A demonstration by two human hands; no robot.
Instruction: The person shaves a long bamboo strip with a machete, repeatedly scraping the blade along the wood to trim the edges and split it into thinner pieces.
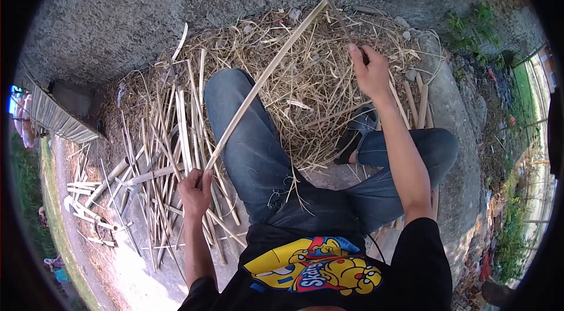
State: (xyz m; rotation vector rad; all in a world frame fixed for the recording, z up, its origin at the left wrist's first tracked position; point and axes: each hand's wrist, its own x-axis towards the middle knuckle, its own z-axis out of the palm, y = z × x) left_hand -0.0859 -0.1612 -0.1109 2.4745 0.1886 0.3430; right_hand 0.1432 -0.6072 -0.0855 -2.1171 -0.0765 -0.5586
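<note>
My left hand (195,192), closed, grips the lower end of a long pale bamboo strip (276,63). The strip slants up and to the right across my bent knee, its far end near the wall. In my right hand (372,76) is the handle of a long, thin-bladed knife (341,21), the fingers wrapped round it. Its dark blade points up and left and crosses the strip close to the strip's upper end. Under and beyond the strip, a heap of thin shavings (305,96) covers the ground between my legs.
Many split bamboo strips (183,129) lie piled to my left, with thicker bamboo pieces (154,175) among them. More bamboo pieces (422,102) rest beyond my right knee. A rough concrete wall (176,8) rises in front, and a slatted panel (61,112) stands at far left.
</note>
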